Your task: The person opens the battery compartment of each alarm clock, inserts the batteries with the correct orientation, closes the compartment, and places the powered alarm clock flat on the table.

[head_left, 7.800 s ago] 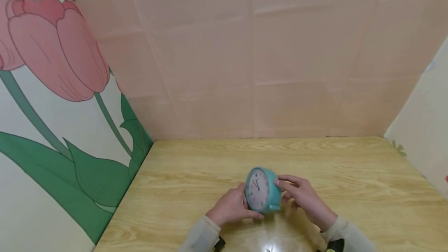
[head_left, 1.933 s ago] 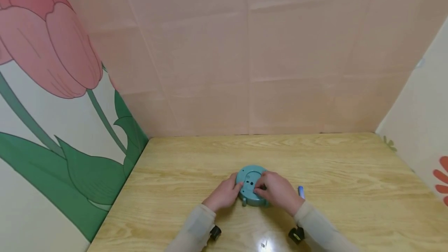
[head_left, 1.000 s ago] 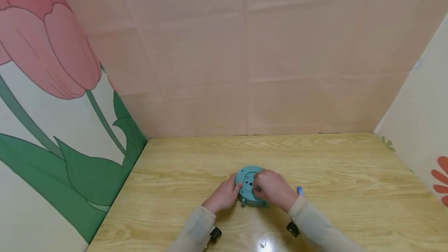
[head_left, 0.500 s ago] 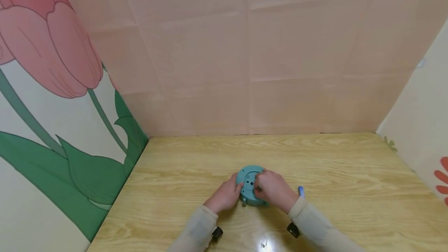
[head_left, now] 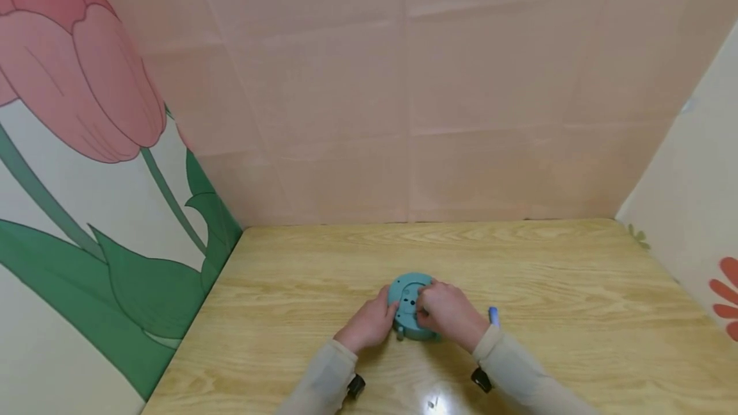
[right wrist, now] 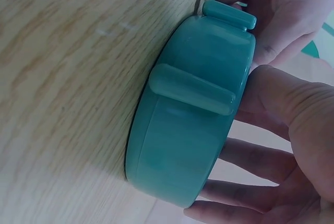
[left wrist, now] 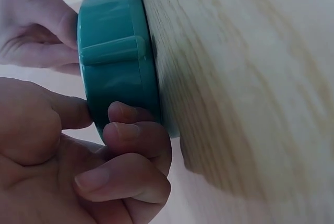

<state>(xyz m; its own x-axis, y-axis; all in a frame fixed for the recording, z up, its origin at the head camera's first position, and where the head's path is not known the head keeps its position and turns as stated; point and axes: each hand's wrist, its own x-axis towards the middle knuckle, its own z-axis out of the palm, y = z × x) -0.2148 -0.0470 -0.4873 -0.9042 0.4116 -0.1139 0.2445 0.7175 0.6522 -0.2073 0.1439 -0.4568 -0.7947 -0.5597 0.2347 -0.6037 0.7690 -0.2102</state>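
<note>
A teal round alarm clock (head_left: 408,322) lies face down on the wooden table, its back with small dark holes turned up and two stubby feet toward me. My left hand (head_left: 369,322) grips its left side, thumb on the back; in the left wrist view curled fingers (left wrist: 138,140) lie along the rim. My right hand (head_left: 450,312) is over the right part of the back, thumb and forefinger bent together there. What these fingertips pinch is hidden under the hand. In the right wrist view the thumb (right wrist: 276,93) meets the clock's back edge and the other fingers reach past it.
A blue stick-like object (head_left: 494,316) lies right of my right hand, partly behind the sleeve. Small dark bits (head_left: 432,403) lie near the front edge in a light glare. A pink wall (head_left: 323,114) stands behind the table (head_left: 288,287), with painted walls left and right.
Earlier the clock was held up with its dial toward me; now it lies face down. Over the last second the right fingers have shifted slightly on its back, while the left hand stays put.
</note>
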